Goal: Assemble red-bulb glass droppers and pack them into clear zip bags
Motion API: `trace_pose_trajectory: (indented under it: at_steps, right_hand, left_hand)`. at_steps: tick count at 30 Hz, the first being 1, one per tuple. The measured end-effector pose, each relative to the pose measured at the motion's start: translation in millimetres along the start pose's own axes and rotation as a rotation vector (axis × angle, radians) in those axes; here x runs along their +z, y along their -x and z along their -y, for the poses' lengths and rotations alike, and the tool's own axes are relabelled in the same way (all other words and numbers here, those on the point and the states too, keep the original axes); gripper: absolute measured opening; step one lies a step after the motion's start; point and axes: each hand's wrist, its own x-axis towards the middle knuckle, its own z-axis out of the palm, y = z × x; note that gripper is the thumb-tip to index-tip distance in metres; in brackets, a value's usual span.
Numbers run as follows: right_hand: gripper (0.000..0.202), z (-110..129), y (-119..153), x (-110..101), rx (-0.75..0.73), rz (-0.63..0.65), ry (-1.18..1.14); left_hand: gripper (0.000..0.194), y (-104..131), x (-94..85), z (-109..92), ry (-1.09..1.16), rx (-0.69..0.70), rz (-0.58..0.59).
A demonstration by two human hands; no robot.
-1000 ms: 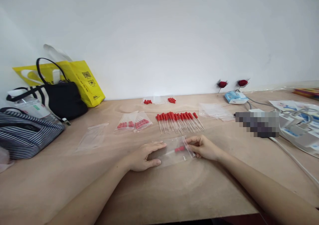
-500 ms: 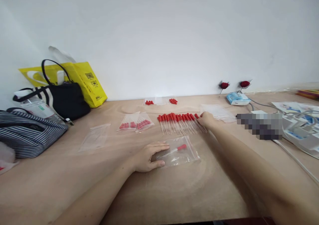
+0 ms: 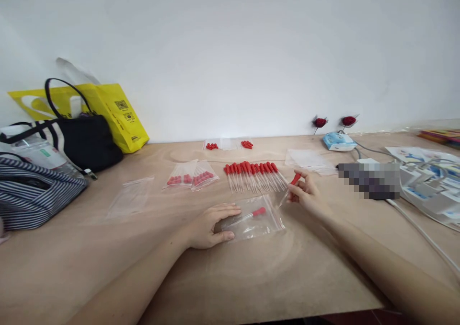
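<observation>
My left hand (image 3: 212, 226) lies on the table with thumb and fingers spread, resting on the left end of a clear zip bag (image 3: 247, 231). Inside that bag is one dropper (image 3: 258, 212) with a red rubber bulb and a clear tube. Off the bag's right end, my right hand (image 3: 305, 191) pinches another red-bulbed dropper (image 3: 295, 179) by its bulb, the tube slanting down to the left. Behind the bag several loose droppers (image 3: 247, 168) lie side by side in a row, bulbs toward the wall.
Two filled bags (image 3: 179, 180) lie left of the row, with a flat zip bag (image 3: 131, 195) farther left. More bags (image 3: 226, 144) sit by the wall. Clear bags (image 3: 309, 161), a tissue pack (image 3: 339, 141) and cables (image 3: 427, 236) are at right; handbags (image 3: 91, 143) at left.
My right hand has taken a dropper from the right end of the row and drawn it nearer to the bag's right end. My left hand stays on the bag.
</observation>
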Motion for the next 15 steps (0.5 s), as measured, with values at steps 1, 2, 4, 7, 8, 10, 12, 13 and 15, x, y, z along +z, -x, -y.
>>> trace_pose_trajectory:
  at_steps: [1, 2, 4, 7, 8, 10, 12, 13, 15]
  right_hand:
    - [0.059, -2, 5, 3, 0.020, -0.017, -0.055]
    - [0.059, -3, 8, 7, 0.037, -0.035, -0.099]
    - [0.060, -4, 13, 11, 0.063, -0.056, -0.156]
    - [0.057, -4, 20, 15, 0.112, -0.032, -0.215]
    - [0.054, -4, 23, 15, 0.127, -0.007, -0.232]
    - [0.049, -6, 29, 14, 0.149, 0.055, -0.244]
    - [0.045, -8, 33, 12, 0.154, 0.122, -0.192]
    - [0.042, -10, 34, 11, 0.151, 0.162, -0.139]
    - [0.037, -11, 34, 8, 0.123, 0.253, 0.003]
  left_hand:
    - [0.052, 0, -0.2, 0, -0.003, -0.004, 0.002]
    - [0.052, 0, -0.5, -1, -0.005, -0.009, 0.007]
    - [0.052, 0, -1.2, -1, -0.006, -0.020, 0.010]
    - [0.053, 0, -1.8, -2, -0.002, -0.027, 0.008]
    - [0.053, 0, -1.9, -2, -0.002, -0.029, 0.005]
    - [0.055, 0, -2.1, -3, -0.003, -0.036, 0.002]
    - [0.057, 0, -2.5, -3, -0.003, -0.044, 0.002]
    - [0.058, 0, -2.7, -3, -0.002, -0.048, 0.004]
    - [0.060, 0, -3.0, -4, -0.004, -0.054, 0.011]
